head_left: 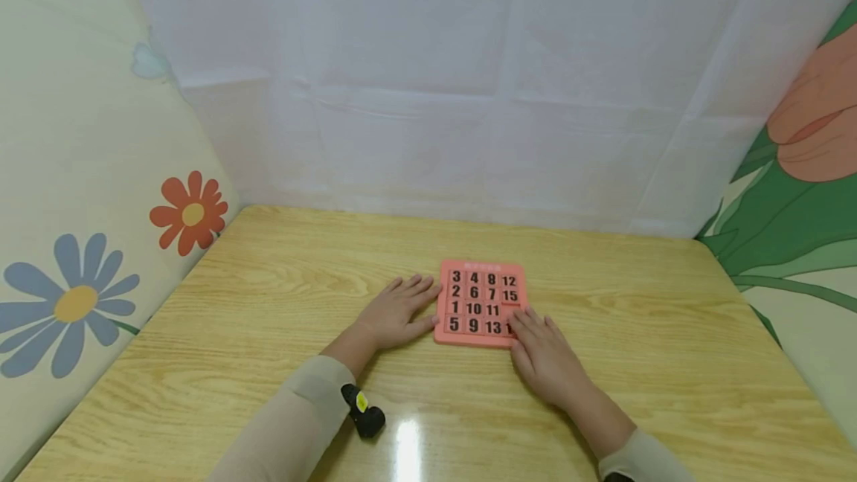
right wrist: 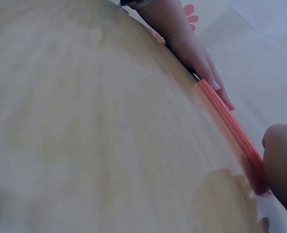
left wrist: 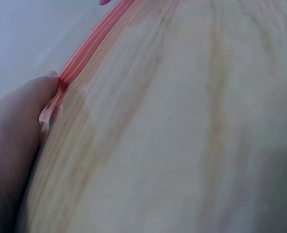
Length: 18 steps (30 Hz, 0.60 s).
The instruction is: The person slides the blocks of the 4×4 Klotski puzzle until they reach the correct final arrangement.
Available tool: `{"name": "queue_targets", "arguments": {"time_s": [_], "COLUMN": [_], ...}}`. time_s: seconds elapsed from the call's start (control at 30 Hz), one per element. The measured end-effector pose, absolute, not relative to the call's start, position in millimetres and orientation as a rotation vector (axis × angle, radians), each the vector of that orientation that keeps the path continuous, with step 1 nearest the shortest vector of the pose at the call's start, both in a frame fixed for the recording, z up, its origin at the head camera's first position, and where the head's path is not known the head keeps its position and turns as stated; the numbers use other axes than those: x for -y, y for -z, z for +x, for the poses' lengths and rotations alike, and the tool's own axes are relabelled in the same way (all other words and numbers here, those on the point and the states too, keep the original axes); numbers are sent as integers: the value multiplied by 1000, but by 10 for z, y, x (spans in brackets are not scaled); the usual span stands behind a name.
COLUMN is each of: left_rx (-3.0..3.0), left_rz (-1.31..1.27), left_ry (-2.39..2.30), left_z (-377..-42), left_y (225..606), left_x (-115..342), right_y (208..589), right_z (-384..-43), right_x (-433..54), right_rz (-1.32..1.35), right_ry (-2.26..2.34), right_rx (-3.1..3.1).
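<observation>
A pink sliding number puzzle [head_left: 473, 300] lies flat on the wooden table, its black numerals facing me. Its top row reads 3, 4, 8, 12, and a vacant slot shows at the right end of the row with 1, 10, 11. My left hand [head_left: 399, 315] steadies the left side, thumb and fingertips right at the frame, fingers extended. Over the lower right corner lies my right hand [head_left: 550, 363], fingertips on the tiles beside the slot and partly hiding the last tile. Both wrist views show the puzzle's side edge [right wrist: 230, 131] low against the tabletop.
The wood-grain table [head_left: 301, 244] extends around the puzzle on all sides. A white cloth [head_left: 415, 95] hangs behind it, with flower-patterned panels [head_left: 76, 303] at left and right. A black device [head_left: 364, 411] is strapped at the left sleeve.
</observation>
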<state>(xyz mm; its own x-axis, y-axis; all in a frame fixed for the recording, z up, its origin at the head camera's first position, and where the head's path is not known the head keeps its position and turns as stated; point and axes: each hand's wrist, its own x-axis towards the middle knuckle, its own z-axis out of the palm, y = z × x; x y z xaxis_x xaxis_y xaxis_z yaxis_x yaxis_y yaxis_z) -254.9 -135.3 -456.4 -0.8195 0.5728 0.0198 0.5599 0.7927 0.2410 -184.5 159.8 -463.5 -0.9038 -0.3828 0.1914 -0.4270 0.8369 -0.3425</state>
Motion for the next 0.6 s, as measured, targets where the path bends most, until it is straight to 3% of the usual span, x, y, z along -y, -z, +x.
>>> {"name": "queue_targets", "arguments": {"time_s": [0.6], "left_rx": [-2911], "left_rz": [914], "left_ry": [-369], "left_z": [-2546], "left_y": [4568], "left_x": [1369], "right_y": [4589], "right_z": [-2239], "right_x": [-1519], "right_rz": [522], "right_ry": [-632], "right_rx": [2987]}}
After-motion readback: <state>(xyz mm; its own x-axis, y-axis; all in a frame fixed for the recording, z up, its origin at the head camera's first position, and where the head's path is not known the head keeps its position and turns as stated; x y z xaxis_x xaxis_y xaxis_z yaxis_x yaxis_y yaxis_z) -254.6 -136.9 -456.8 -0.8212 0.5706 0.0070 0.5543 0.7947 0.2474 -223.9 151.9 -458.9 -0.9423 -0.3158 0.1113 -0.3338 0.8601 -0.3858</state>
